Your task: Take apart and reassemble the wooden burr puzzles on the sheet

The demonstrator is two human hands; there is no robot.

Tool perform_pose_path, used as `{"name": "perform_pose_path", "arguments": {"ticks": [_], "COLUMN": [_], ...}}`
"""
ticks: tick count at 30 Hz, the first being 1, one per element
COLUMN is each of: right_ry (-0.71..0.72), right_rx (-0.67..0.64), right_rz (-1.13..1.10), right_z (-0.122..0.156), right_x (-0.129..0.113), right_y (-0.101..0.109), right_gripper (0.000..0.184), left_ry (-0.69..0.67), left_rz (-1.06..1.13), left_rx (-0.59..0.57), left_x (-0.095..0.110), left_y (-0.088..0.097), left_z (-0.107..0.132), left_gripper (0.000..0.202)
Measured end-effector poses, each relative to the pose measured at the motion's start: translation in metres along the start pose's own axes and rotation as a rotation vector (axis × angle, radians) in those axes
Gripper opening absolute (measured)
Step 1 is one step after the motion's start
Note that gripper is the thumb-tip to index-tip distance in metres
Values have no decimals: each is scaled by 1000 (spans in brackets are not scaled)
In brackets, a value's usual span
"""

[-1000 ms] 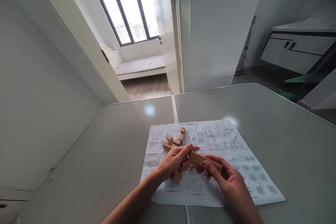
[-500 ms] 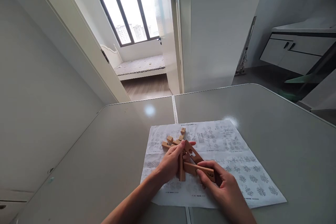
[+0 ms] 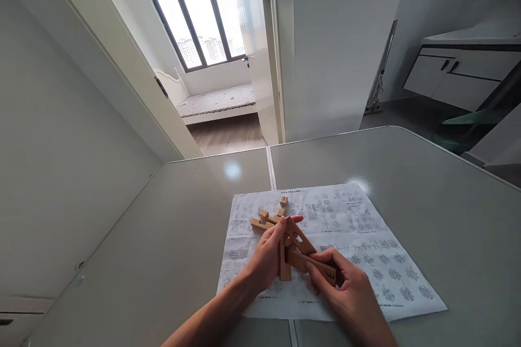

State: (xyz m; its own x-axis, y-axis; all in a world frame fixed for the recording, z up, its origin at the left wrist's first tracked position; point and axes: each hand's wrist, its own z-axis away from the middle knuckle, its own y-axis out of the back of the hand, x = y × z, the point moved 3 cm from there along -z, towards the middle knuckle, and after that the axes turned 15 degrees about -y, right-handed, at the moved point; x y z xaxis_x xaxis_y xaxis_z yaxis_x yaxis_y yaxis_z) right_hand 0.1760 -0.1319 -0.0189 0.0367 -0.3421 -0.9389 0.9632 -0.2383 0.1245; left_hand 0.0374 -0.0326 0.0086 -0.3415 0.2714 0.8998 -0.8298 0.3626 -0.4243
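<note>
Wooden puzzle pieces are held over a printed sheet (image 3: 407, 303). My left hand (image 3: 266, 252) is closed around two crossed bars, an upright one (image 3: 285, 268) and a slanting notched one (image 3: 300, 239). My right hand (image 3: 342, 276) pinches a third wooden bar (image 3: 321, 268) with a dark mark near its right end. That bar's left end meets the bars in my left hand; whether it is slotted in I cannot tell. Beyond my left hand, several loose wooden pieces (image 3: 264, 214) lie on the sheet, partly hidden by the fingers.
The sheet, covered in small diagrams, lies on a grey table (image 3: 171, 238) with a seam down its middle. Beyond the far edge are a doorway with an open door (image 3: 260, 65), a bed (image 3: 222, 100) and a window. White cabinets (image 3: 448, 76) stand at the right.
My right hand and its bar have shifted slightly right and down. The bars in my left hand have turned a little. The loose pieces stay where they were.
</note>
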Motion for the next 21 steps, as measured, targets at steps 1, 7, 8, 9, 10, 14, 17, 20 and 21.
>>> {"name": "perform_pose_path", "arguments": {"ticks": [1,7,8,9,10,14,17,20,21], "right_ry": [2,-50,-61,-67,-70,-92,-124,-134,-130], "right_rx": [4,28,26,19,12,26,-6,-61,-76], "right_rz": [3,-61,-57,-46,-32,3,25,76,91], "right_z": [1,10,11,12,12,11,7,2,0], "right_x": [-1,-11,-12,-14,-16,-28,-37,-45,-48], "right_y": [0,0,-1,-1,-2,-2,-3,-6,-6], "right_gripper": [35,41,41,41,40,34,32,31,31], "left_ry": [-6,-1,-4,-10,-16,-20,-15,-25,-30], "left_rz": [0,-20,-31,-41,-53,-67,-20,21,28], "left_rx": [-7,-86,-98,-105,-107,-95,-79,-62,-58], "left_x": [0,-4,-4,-5,-5,-4,-5,-5,-5], "left_y": [-2,-8,-8,-9,-9,-9,-9,-8,-8], "left_z": [1,6,6,7,7,8,9,9,9], "left_gripper": [65,70,69,68,66,62,61,58,57]}}
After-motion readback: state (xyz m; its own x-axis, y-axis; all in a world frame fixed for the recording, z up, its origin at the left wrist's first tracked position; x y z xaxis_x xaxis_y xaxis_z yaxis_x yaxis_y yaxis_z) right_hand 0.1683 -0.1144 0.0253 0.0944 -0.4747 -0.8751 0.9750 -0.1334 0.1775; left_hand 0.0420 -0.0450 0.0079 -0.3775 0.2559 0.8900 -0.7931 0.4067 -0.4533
